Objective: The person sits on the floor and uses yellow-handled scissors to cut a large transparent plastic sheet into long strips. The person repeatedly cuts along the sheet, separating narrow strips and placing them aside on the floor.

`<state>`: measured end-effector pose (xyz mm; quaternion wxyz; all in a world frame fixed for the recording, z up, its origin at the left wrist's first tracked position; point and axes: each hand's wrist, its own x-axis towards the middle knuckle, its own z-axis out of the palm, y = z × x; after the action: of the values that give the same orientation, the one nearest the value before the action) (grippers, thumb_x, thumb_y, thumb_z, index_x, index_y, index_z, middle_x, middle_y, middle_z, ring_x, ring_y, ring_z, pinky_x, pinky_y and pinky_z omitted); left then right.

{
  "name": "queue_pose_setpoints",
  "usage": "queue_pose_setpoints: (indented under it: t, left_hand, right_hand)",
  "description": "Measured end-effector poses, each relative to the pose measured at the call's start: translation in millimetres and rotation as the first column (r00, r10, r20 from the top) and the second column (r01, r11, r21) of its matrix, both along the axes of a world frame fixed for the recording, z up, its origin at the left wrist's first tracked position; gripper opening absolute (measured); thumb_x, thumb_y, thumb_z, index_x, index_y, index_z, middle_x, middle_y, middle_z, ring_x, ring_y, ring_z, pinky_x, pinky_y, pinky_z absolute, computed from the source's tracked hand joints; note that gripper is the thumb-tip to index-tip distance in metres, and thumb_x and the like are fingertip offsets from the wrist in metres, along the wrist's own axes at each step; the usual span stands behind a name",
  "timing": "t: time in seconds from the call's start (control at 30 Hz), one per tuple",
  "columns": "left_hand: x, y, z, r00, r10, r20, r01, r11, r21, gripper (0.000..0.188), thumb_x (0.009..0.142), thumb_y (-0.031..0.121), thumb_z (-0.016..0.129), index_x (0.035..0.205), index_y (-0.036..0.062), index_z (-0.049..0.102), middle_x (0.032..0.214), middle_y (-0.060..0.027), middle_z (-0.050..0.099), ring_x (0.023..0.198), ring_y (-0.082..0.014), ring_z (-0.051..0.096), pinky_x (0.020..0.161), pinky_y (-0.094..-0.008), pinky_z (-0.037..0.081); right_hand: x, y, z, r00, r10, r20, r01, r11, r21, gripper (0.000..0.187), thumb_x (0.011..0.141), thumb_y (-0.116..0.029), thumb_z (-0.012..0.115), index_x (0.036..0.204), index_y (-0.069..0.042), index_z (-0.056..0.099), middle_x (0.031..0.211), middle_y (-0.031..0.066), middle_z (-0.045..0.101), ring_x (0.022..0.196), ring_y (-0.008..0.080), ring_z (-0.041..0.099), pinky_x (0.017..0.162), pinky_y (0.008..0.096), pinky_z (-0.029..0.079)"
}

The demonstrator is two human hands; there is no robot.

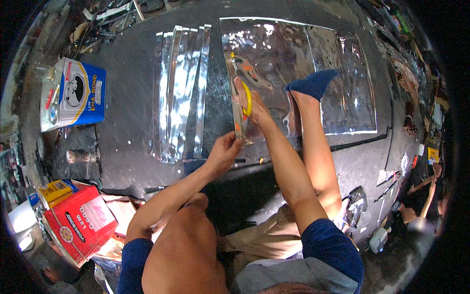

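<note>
A shiny, see-through plastic sheet (342,112) lies flat on the dark surface, with my foot in a dark blue sock (316,84) resting on it. My right hand (252,105) is closed round a pair of scissors (248,98) with yellow handles, at the sheet's left edge. Along that edge runs a narrow strip (238,120), partly covered by the right hand. My left hand (226,151) pinches the strip's near end. The scissors' blades are hard to make out against the glossy plastic, which mirrors yellow and orange.
Several shiny strips (181,93) lie side by side left of the sheet. Farther left stands a blue and white tin (81,93); nearer are a small jar-like object (81,156) and a red box (78,223). Other people show at the right and lower left rims.
</note>
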<state>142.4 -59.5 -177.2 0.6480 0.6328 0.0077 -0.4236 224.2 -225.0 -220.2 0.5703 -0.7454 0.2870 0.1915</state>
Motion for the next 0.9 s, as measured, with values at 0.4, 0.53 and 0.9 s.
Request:
queue_pose_setpoints:
  t: [0.4,0.53,0.9]
  left_hand:
    - [-3.0,9.4,40.4,0.992,-0.091,0.084,0.097,0.992,-0.075,0.026,0.095,0.024,0.049,0.105,0.0022,0.057,0.075,0.0062,0.048,0.067,-0.0056,0.039,0.058,-0.0222,0.035]
    - [2.5,25.7,51.0,1.0,-0.02,0.016,0.02,1.0,0.002,0.025,0.095,0.022,0.048,0.104,0.0008,0.057,0.078,0.0039,0.049,0.072,-0.0077,0.041,0.064,-0.0236,0.037]
    - [-1.4,37.6,55.6,0.998,-0.024,0.052,0.022,0.998,0.054,0.027,0.095,0.022,0.049,0.108,0.0003,0.056,0.085,0.0017,0.056,0.079,-0.0087,0.045,0.068,-0.0275,0.04]
  right_hand:
    - [163.3,-57.8,-47.8,0.988,0.104,0.116,-0.068,0.956,-0.284,0.098,0.073,-0.084,0.022,0.099,0.0,0.066,0.086,0.0186,0.065,0.083,0.0303,0.061,0.072,0.0409,0.044]
    - [183.9,-35.6,-8.7,0.996,0.036,0.082,-0.029,0.996,-0.084,0.102,0.066,-0.086,0.037,0.077,0.012,0.062,0.065,0.0204,0.061,0.059,0.0269,0.062,0.059,0.0398,0.049]
    - [211.7,-38.9,-23.7,0.985,0.059,0.161,-0.051,0.997,-0.05,0.096,0.065,-0.089,0.031,0.068,0.003,0.058,0.056,0.0115,0.055,0.05,0.0211,0.057,0.05,0.0338,0.046]
